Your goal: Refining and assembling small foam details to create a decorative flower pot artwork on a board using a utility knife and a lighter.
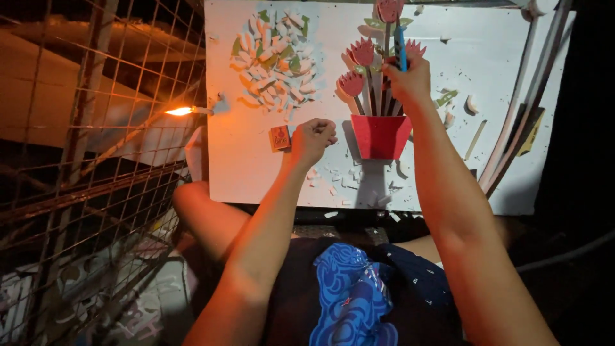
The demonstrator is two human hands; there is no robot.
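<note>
1. The paper craft picture lies on a white board (pixel 256 166) that rests on the person's knees. Its middle piece is a red vase (pixel 380 136), already stuck flat on the board, with several dark stems going up from it.
2. Three pink flowers (pixel 362 52) sit on the stems at the left side and the top, and small green leaves are beside them. This part looks mostly finished (the right side of the bunch is hidden behind the hand, so I cannot judge it).
3. The right hand (pixel 410 80) is closed around a blue tool (pixel 400 48), maybe a knife or a pen, and its tip points up among the stems just under the top flower. I think the person is working on details there.
4. The left hand (pixel 312 138) rests on the board to the left of the vase, its fingers curled in. Whether it pinches something small, I cannot tell.
5. Just beside that hand lies a small orange box (pixel 279 137).
6. Further up and left is a round cluster of white petals (pixel 275 57) with green pieces between them; it looks rather complete.
7. White paper scraps (pixel 349 179) lie loose under the vase and at the right, so the cleaning seems not yet done.
8. At the left is a wire grid (pixel 96 160) with a small orange light (pixel 180 111) behind it.
</note>
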